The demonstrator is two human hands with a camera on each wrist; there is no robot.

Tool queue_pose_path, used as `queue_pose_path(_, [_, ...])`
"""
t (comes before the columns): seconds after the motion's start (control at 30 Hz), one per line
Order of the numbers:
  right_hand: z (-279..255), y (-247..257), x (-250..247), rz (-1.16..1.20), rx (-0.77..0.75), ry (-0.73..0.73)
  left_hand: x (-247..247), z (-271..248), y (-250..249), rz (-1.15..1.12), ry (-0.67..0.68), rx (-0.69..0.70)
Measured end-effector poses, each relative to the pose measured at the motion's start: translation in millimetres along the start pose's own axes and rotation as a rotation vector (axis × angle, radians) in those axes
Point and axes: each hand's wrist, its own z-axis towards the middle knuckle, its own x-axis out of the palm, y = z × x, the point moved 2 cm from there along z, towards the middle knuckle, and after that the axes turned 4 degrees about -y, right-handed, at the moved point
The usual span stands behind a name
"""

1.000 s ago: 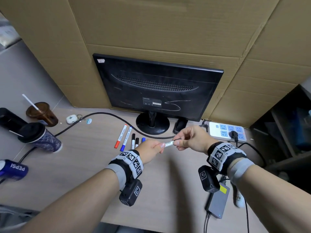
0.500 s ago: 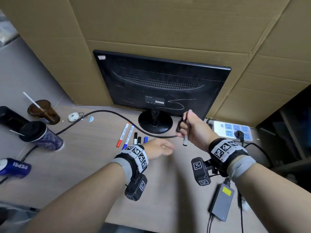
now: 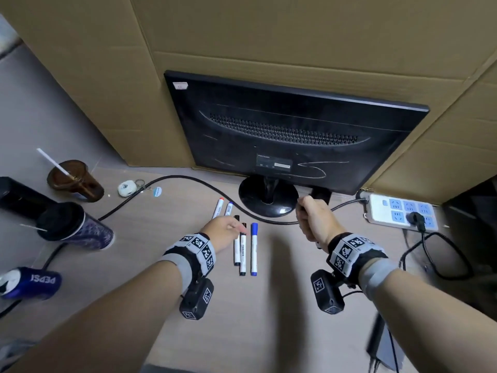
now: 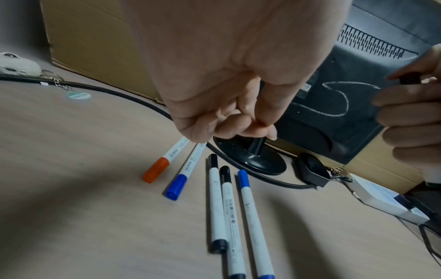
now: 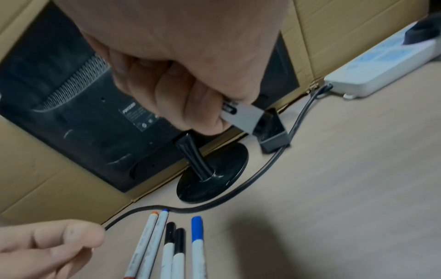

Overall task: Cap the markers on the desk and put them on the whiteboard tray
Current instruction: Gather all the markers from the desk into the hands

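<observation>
- A white-barrelled marker with a black cap (image 5: 248,118) is gripped in the right hand (image 3: 314,222), its fingers curled round the barrel (the barrel's lower end pokes out below the fist in the head view), above the desk in front of the monitor's round stand.
- Five more capped white-barrelled markers lie on the light wood-grain desk (image 3: 282,305): an orange-capped marker (image 4: 167,160) and a short blue-capped marker (image 4: 186,173) side by side, then two black-capped markers (image 4: 220,203) touching one another, and a long blue-capped marker (image 3: 254,249) just beside them.
- The left hand (image 3: 223,232) hovers over the upper ends of the row, fingers loosely curled and holding nothing, with a fingertip close over the black caps (whether it touches them cannot be told).
- A black cable (image 3: 188,180) curves across the desk past the marker tips and round the black flat-screen monitor (image 3: 290,135), which is seen from its back.
- A white power strip with blue sockets (image 3: 400,211) lies to the right, against the brown cardboard wall (image 3: 269,30).
</observation>
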Motion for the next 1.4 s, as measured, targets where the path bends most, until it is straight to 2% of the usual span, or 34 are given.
queue_pose_path(0.13, [22, -21, 33, -0.032, 0.126, 0.025, -17, 22, 22, 0.093, -0.153, -0.095])
queue_pose_path(0.2, [34, -37, 50, -0.136, 0.142, 0.058, -24, 35, 35, 0.188, -0.222, -0.121])
queue_pose_path(0.27, [44, -59, 62, -0.349, 0.197, 0.053, -26, 45, 47, 0.277, -0.250, -0.144])
queue_pose_path(0.3, [47, -69, 66, -0.483, 0.235, 0.027, -25, 49, 53, 0.307, -0.241, -0.153])
queue_pose_path(0.37, [51, -85, 72, -0.592, 0.279, -0.058, -22, 56, 63, 0.346, -0.218, -0.165])
queue_pose_path(0.53, [53, -104, 84, -0.551, 0.298, -0.233, -12, 70, 75, 0.340, -0.166, -0.184])
queue_pose_path(0.63, [53, -107, 90, -0.482, 0.273, -0.254, -8, 76, 80, 0.385, -0.120, -0.128])
queue_pose_path(0.8, [59, -103, 112, -0.517, 0.282, -0.125, -13, 84, 88, 0.437, -0.078, -0.096])
queue_pose_path(0.9, [60, -94, 129, -0.693, 0.350, 0.003, -19, 82, 92, 0.471, 0.008, -0.119])
queue_pose_path(1.0, [61, -85, 142, -0.858, 0.324, 0.051, -25, 78, 96, 0.501, 0.071, -0.142])
queue_pose_path(1.2, [64, -80, 155, -0.790, 0.299, 0.111, -34, 69, 104, 0.421, 0.171, -0.229])
queue_pose_path(1.4, [63, -82, 153, -0.792, 0.285, 0.142, -34, 64, 110, 0.433, 0.197, -0.238])
